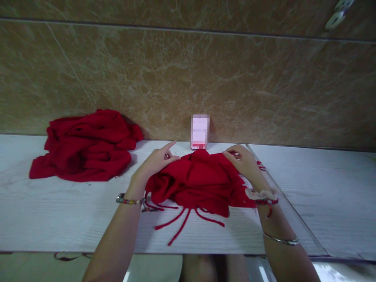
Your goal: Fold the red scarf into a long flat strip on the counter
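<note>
A red fringed cloth [202,176] lies bunched on the white tabletop in front of me, its long thin tassels trailing toward the near edge. At its upper left edge is my left hand [160,158], index finger stretched out, the thumb and curled fingers closed on the fabric. My right hand [242,160] pinches the upper right edge of the same cloth between thumb and fingers. Part of the grip on both sides is hidden by the hands. Bracelets circle both wrists.
A second heap of red cloth [88,147] rests at the left by the wall. Against the brown marbled wall [188,78] leans a phone [199,131] with a blurred screen. A seam crosses the white table [323,188] at right. Small red scraps lie beside my right wrist.
</note>
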`<state>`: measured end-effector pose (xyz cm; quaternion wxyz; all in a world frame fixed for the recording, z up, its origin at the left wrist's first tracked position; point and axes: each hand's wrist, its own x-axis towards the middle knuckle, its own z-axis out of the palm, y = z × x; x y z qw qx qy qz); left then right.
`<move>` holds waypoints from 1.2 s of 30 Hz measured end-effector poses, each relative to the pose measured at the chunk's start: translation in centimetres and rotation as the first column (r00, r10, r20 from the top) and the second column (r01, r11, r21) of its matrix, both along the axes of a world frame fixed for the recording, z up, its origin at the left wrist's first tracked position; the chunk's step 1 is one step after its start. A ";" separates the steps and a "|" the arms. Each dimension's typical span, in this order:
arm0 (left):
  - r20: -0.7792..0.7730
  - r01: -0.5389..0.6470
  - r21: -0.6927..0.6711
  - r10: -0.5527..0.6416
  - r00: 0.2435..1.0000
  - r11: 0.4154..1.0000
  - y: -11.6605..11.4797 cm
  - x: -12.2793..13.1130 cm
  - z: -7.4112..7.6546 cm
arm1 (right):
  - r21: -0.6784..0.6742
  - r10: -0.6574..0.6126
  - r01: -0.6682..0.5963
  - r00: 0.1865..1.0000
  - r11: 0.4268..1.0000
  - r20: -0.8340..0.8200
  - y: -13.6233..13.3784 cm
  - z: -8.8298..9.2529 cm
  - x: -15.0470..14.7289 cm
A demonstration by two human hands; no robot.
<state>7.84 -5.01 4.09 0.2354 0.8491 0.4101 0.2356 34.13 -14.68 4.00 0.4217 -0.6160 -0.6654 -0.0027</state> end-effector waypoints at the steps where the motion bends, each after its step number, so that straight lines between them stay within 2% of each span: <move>1: -0.015 0.051 -0.010 -0.051 0.999 0.999 -0.2 0.3 -0.1 | 0.057 -0.021 0.020 1.000 0.998 0.004 0.1 -0.2 -0.6; 3: -0.040 0.147 -0.020 -0.148 0.988 0.989 -0.7 0.9 -0.2 | 0.079 0.004 -0.007 0.999 0.997 0.047 0.3 -0.6 -1.7; 6: -0.027 0.223 -0.055 -0.225 0.974 0.973 -1.1 1.4 -0.4 | 0.008 0.099 -0.100 0.988 0.995 0.117 0.4 -1.2 -2.9; 8: 0.024 0.215 -0.097 -0.214 0.977 0.972 -1.0 1.5 -0.5 | -0.010 0.138 -0.138 0.983 0.990 0.123 0.5 -1.4 -3.2; 11: 0.089 0.131 -0.120 -0.121 0.989 0.984 -0.5 1.3 -0.9 | 0.049 0.117 -0.121 0.990 0.991 0.083 0.5 -1.2 -3.2; 16: 0.055 0.119 -0.091 -0.114 0.992 0.989 -0.4 1.7 -1.2 | 0.148 0.062 -0.060 0.998 0.987 -0.008 0.2 -0.3 -2.4; 18: 0.086 0.029 0.011 -0.030 0.996 1.000 -0.4 1.8 -0.9 | 0.190 0.043 -0.029 0.997 0.981 -0.071 0.0 0.1 -2.1; 20: 0.187 -0.137 0.158 0.107 0.977 0.978 -0.3 1.5 -0.4 | 0.273 0.021 0.027 0.985 0.962 -0.172 -0.3 0.4 -1.6; 21: 0.265 -0.244 0.234 0.180 0.947 0.941 -0.3 1.2 0.0 | 0.331 0.013 0.067 0.972 0.941 -0.236 -0.5 0.6 -1.4; 23: 0.446 -0.453 0.329 0.287 0.848 0.828 -0.1 0.2 0.6 | 0.433 0.018 0.150 0.933 0.889 -0.360 -0.9 1.0 -0.7; 24: 0.524 -0.525 0.337 0.308 0.794 0.782 0.0 -0.4 0.8 | 0.452 0.037 0.164 0.914 0.877 -0.403 -1.1 1.1 -0.2; 25: 0.572 -0.556 0.323 0.309 0.759 0.766 0.1 -1.0 1.0 | 0.439 0.073 0.135 0.902 0.888 -0.425 -1.3 1.3 0.2; 27: 0.569 -0.507 0.271 0.288 0.770 0.818 0.3 -1.9 1.3 | 0.315 0.187 -0.054 0.892 0.948 -0.412 -1.5 1.5 1.1; 29: 0.467 -0.428 0.213 0.293 0.834 0.878 0.4 -2.4 1.3 | 0.156 0.265 -0.221 0.885 0.963 -0.383 -1.5 1.5 1.7; 30: 0.391 -0.416 0.194 0.319 0.863 0.888 0.4 -2.4 1.3 | 0.109 0.248 -0.224 0.896 0.969 -0.369 -1.3 1.4 1.8; 32: 0.238 -0.414 0.177 0.369 0.898 0.893 0.4 -2.0 1.1 | 0.085 0.139 -0.118 0.935 0.989 -0.326 -1.0 1.1 1.6; 33: 0.176 -0.384 0.164 0.356 0.918 0.908 0.4 -1.6 0.9 | 0.084 0.096 -0.075 0.951 0.994 -0.293 -0.8 1.0 1.3; 34: 0.131 -0.324 0.143 0.307 0.943 0.935 0.3 -1.3 0.8 | 0.073 0.089 -0.073 0.965 0.995 -0.245 -0.6 0.8 0.8; 36: 0.091 -0.142 0.093 0.134 0.987 0.985 0.0 -0.6 0.7 | 0.003 0.171 -0.171 0.979 0.985 -0.109 -0.4 0.3 -0.2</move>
